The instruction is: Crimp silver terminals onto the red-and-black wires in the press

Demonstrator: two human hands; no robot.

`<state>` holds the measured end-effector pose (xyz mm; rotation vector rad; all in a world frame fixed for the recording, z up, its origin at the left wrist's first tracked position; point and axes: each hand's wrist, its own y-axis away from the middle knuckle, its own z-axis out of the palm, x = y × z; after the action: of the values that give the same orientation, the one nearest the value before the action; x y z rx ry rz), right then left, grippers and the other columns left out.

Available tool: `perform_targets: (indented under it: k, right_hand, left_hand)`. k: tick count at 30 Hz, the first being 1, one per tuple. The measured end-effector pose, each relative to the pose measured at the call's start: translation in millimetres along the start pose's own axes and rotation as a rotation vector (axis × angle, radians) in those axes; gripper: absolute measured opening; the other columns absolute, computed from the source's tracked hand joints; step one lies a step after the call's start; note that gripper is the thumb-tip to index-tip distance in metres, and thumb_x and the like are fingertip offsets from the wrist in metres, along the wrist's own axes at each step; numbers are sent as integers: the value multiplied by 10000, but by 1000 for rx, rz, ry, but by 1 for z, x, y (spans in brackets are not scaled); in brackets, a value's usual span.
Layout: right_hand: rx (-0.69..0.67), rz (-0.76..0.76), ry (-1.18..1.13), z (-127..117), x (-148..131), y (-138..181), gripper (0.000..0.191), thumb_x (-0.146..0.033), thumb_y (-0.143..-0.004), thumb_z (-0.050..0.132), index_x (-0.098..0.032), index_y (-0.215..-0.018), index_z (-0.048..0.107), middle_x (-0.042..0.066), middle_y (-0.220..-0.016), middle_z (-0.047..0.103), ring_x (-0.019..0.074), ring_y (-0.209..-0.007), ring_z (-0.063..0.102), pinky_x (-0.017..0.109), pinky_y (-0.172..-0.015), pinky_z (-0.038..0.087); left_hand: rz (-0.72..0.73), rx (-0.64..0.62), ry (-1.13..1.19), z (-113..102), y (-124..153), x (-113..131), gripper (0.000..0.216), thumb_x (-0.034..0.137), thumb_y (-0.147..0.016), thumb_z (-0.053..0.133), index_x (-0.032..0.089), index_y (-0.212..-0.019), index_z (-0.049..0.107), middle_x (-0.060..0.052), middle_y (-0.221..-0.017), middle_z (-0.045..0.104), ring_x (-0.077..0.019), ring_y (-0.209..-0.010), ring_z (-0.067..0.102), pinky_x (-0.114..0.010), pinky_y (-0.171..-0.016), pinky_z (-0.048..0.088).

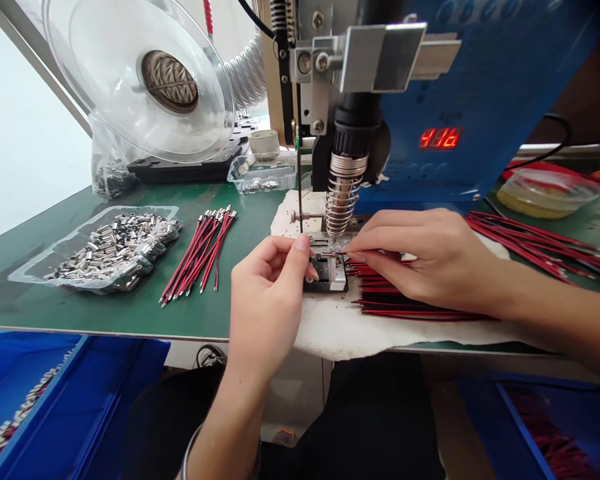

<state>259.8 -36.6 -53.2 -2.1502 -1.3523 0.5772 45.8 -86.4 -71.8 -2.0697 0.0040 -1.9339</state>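
A green table point(130, 313) is carrying a white cloth point(340, 330) under a blue machine point(480, 87) showing 416. The left hand point(265, 300) and right hand point(425, 257) are pinching a small wire piece point(325, 253) with their fingers at the black fixture point(325, 280); red-black wires point(200, 253) and metal sleeves point(115, 247) are lying to the left.

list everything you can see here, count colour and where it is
soldering machine: one, blue, behind the hands, red display
iron tip with coil: one, silver, pointing down over the fixture
fixture: one, black, on the white cloth under the tip
white cloth: one, at the table's front edge
wire bundle: one, red and black, loose on the green table, left of the hands
wire pile: many, red and black, under and right of the right hand
metal sleeves: many, silver, in a clear tray far left
clear reel: one, upper left
blue bins: two, below the table
left hand: pinching a small part at the fixture
right hand: fingertips at the fixture, resting on wires
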Motion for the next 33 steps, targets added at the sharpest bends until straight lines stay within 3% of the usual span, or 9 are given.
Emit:
perform_targets:
  k: [33]
  right_hand:
    - [-19,4,14,-1,0,0,143,-122,-1029,619,-198,-1002,737,50,-917,781,168,-763,718,302,-659,565]
  left_hand:
    - [-17,-18,65,1,-1,-3,334,343,-1006,701,191,-712,656,37,-613,601,-77,-505,386,-245,-555,381]
